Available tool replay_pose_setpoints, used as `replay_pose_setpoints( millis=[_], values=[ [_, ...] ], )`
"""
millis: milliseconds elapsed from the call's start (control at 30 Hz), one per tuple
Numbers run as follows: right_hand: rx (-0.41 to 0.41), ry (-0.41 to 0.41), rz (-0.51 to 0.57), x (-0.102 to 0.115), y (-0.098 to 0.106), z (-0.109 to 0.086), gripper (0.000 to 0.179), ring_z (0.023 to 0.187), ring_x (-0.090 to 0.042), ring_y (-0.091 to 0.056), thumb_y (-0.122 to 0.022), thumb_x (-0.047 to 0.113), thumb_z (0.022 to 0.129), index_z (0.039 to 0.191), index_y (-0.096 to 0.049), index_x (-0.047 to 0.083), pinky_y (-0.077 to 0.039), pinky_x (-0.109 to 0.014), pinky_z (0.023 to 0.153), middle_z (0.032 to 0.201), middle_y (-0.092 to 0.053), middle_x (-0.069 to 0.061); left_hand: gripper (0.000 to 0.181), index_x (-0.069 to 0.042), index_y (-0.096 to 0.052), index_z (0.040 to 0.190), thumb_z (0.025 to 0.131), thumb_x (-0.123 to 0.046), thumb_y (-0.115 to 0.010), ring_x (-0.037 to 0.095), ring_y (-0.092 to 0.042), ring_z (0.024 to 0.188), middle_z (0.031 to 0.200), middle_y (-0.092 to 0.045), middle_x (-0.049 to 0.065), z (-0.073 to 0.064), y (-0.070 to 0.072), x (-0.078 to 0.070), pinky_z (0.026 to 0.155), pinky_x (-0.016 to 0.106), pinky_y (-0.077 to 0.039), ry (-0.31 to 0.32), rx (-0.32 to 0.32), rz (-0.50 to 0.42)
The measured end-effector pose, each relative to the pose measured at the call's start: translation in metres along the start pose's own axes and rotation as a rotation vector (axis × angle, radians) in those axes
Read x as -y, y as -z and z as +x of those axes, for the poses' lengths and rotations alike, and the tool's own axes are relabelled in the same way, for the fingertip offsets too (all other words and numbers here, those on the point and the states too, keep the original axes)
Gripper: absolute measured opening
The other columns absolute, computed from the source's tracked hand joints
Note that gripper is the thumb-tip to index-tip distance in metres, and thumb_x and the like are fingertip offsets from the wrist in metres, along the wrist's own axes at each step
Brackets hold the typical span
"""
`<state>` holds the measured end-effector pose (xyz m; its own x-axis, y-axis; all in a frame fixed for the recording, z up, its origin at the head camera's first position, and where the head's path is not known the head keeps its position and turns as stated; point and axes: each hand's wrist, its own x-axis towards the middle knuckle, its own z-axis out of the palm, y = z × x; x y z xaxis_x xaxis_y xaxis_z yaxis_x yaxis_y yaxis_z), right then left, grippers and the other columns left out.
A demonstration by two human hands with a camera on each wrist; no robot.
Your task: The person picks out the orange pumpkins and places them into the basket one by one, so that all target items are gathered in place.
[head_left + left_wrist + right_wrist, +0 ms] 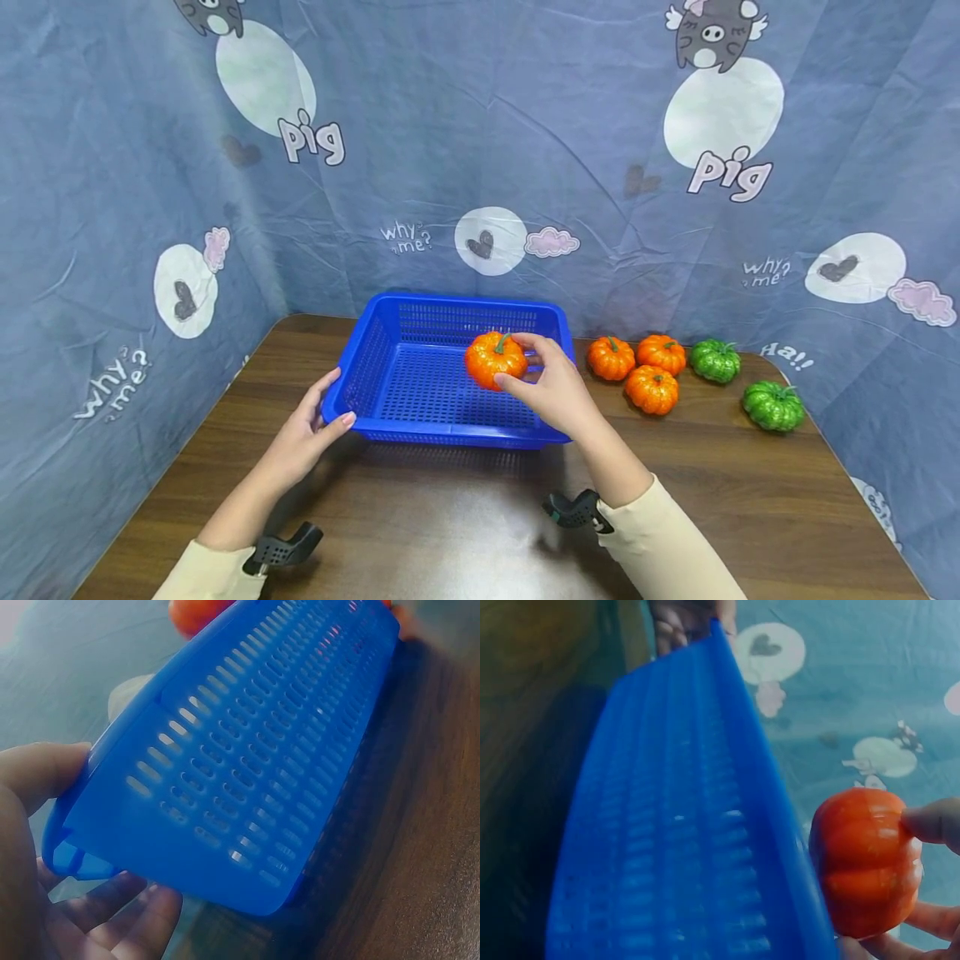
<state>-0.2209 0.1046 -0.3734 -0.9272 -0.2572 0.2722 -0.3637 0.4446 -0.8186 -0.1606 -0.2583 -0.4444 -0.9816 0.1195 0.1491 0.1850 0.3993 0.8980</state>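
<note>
Over the blue basket (450,432), in the head view, the right hand (557,385) pinches an orange pumpkin (491,362) between thumb and fingers, its green stem upward; the left hand (302,439) grips the basket's near left corner. Right of the basket, on the wooden table (427,517), sit three more orange pumpkins (652,390) and two green pumpkins (773,407). In the left wrist view, the left thumb rests on the rim while the fingers curl beneath the corner. In the right wrist view, the held pumpkin shows beyond the rim, thumb and fingers against its side.
</note>
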Motion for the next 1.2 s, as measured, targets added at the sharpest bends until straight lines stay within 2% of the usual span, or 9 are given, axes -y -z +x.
replay_pose_setpoints(
  millis=[333, 800, 1200],
  values=[
    [0.032, 0.018, 0.011, 0.013, -0.029, 0.01, 0.06, 0.106, -0.03, -0.064, -0.083, 0.023, 0.084, 0.135, -0.058, 0.006, -0.058, -0.042, 0.088, 0.125, -0.057, -0.013, 0.074, -0.007, -0.012, 0.16, 0.103, -0.017, -0.057, 0.052, -0.038, 0.137, 0.156, -0.024, 0.033, -0.001, 0.0, 0.0, 0.103, 0.052, -0.038, -0.002, -0.001, -0.007],
    [0.117, 0.007, 0.001, 0.029, -0.057, 0.03, 0.061, 0.11, -0.026, -0.061, -0.081, 0.028, 0.085, 0.137, -0.056, 0.008, -0.058, -0.032, 0.084, 0.127, -0.056, -0.011, 0.074, -0.008, -0.012, 0.16, 0.102, -0.015, -0.057, 0.051, -0.039, 0.136, 0.156, -0.025, 0.032, 0.0, 0.0, 0.0, 0.102, 0.051, -0.039, 0.009, -0.004, -0.013],
    [0.169, 0.005, -0.072, 0.036, -0.084, 0.047, 0.06, 0.111, -0.025, -0.062, -0.081, 0.031, 0.084, 0.134, -0.058, 0.007, -0.055, -0.035, 0.09, 0.125, -0.058, -0.012, 0.074, -0.008, -0.013, 0.16, 0.102, -0.016, -0.058, 0.051, -0.039, 0.136, 0.158, -0.023, 0.031, 0.0, 0.001, 0.0, 0.102, 0.051, -0.038, 0.024, -0.001, -0.011]
  ],
)
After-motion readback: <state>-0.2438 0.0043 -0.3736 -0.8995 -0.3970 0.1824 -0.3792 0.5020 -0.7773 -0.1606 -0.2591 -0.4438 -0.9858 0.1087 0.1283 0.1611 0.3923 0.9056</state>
